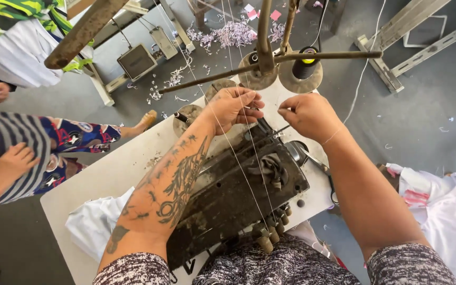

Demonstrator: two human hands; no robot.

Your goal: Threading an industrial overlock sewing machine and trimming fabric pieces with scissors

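A dark, worn sewing machine [238,195] sits on a white table [117,169] below me. My left hand [233,108], on a tattooed forearm, pinches thin pale threads [249,158] above the machine's far end. My right hand [308,116] is closed beside it, pinching thread near a thin metal guide. The threads run from the rusty thread stand [265,58] down to the tension knobs [270,232] at the machine's near side. A black spool [306,66] with a yellow top stands on a round stand plate.
White cloth lies at the table's left edge [93,221] and in a pile at the right [444,211]. Another person in striped and patterned clothes sits at the left [17,153]. Fabric scraps [228,34] litter the grey floor by pedals and table frames.
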